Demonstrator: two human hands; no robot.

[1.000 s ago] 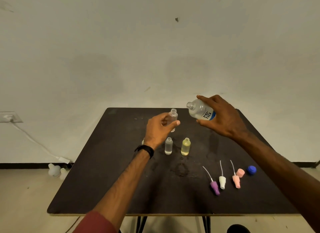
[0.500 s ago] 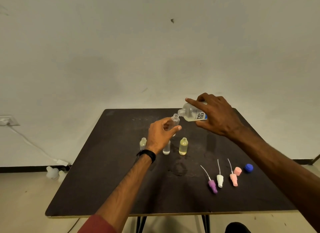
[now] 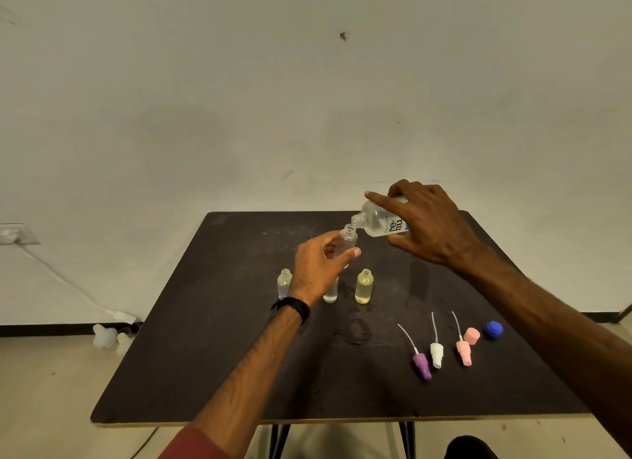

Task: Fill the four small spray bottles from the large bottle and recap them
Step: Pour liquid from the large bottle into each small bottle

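My left hand [image 3: 318, 265] holds a small clear spray bottle [image 3: 348, 237] upright above the dark table [image 3: 212, 339], its neck uncapped. My right hand [image 3: 431, 224] grips the large bottle [image 3: 378, 221], tilted on its side with its mouth just above the small bottle's neck. Three other small uncapped bottles stand on the table: a clear one at the left [image 3: 284, 282], one partly hidden behind my left wrist [image 3: 330, 291], and a yellowish one [image 3: 364, 286].
Spray caps with dip tubes lie at the right front: purple [image 3: 422, 366], white [image 3: 436, 354], pink [image 3: 464, 352]. A loose pink cap [image 3: 472, 335] and a blue cap [image 3: 493, 330] lie beside them. A wet patch [image 3: 355, 330] marks the table. White bottles [image 3: 106, 337] sit on the floor at left.
My right hand has tipped the large bottle further and brought its mouth down to the small bottle's neck. My left hand has lowered the small bottle slightly.
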